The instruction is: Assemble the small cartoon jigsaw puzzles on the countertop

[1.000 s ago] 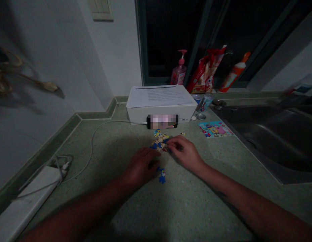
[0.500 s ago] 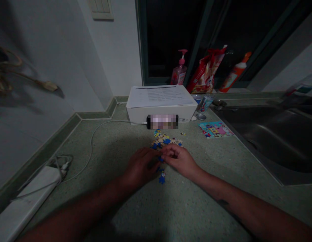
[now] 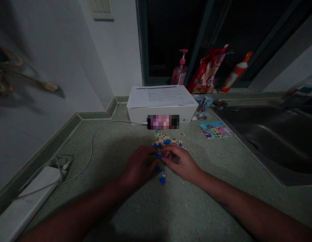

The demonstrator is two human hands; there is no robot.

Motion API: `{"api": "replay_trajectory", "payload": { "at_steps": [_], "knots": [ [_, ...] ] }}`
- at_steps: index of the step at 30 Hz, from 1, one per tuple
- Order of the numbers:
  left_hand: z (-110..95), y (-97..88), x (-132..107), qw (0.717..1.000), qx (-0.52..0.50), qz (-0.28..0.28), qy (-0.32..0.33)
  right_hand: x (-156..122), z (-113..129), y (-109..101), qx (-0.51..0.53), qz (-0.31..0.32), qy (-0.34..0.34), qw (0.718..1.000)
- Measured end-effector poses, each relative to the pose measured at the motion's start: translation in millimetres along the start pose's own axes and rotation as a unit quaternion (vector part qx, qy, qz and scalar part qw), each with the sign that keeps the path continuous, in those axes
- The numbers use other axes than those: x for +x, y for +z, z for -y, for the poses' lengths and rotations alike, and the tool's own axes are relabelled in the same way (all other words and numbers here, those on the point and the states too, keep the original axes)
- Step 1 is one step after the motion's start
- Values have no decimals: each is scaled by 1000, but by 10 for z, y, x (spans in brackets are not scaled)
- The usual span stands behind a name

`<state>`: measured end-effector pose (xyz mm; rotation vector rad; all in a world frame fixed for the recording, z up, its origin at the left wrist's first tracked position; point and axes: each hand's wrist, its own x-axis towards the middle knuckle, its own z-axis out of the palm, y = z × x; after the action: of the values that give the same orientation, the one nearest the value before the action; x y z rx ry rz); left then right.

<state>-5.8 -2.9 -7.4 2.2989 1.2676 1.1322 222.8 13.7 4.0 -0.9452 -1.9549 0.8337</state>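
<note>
My left hand (image 3: 140, 164) and my right hand (image 3: 182, 161) meet over the counter, fingertips closed on a small blue jigsaw puzzle piece (image 3: 159, 156) between them. Whether it is one piece or two joined is too small to make out. Just beyond my fingers lies a loose pile of jigsaw pieces (image 3: 167, 141), some blue, some yellow, some showing tan backs. Closer to me, below the hands, a few pieces (image 3: 162, 180) in blue with a multicoloured part lie on the counter, seemingly joined.
A phone (image 3: 163, 122) on a white cable leans against a white box (image 3: 161, 111) topped with printed paper. To the right are a colourful cartoon picture card (image 3: 215, 129), a tin (image 3: 206, 103) and a sink (image 3: 269, 141). A power strip (image 3: 32, 198) lies at left.
My left fingers have drawn slightly apart from the right ones, so the blue piece between them shows more. The pile and the lower pieces stay in place.
</note>
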Motion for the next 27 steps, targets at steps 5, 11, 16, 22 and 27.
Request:
{"api": "replay_trajectory", "payload": {
  "at_steps": [5, 11, 16, 22, 27],
  "knots": [
    [-19, -20, 9, 1000, -8, 16, -4, 3, 18, -49, -55, 25, -53, 997],
    [-39, -31, 17, 1000, -12, 15, 5, 3, 6, -88, -104, 24, -86, 991],
    [-39, -27, 24, 1000, -12, 13, -7, 2, 0, -80, -114, 15, -85, 990],
    [-56, -34, 29, 999, -13, 12, -31, -10, 1, -74, -111, 6, -80, 991],
    [-69, -6, 18, 997, -51, 3, -65, -23, 0, -55, -137, 9, -74, 988]
  ]
}}
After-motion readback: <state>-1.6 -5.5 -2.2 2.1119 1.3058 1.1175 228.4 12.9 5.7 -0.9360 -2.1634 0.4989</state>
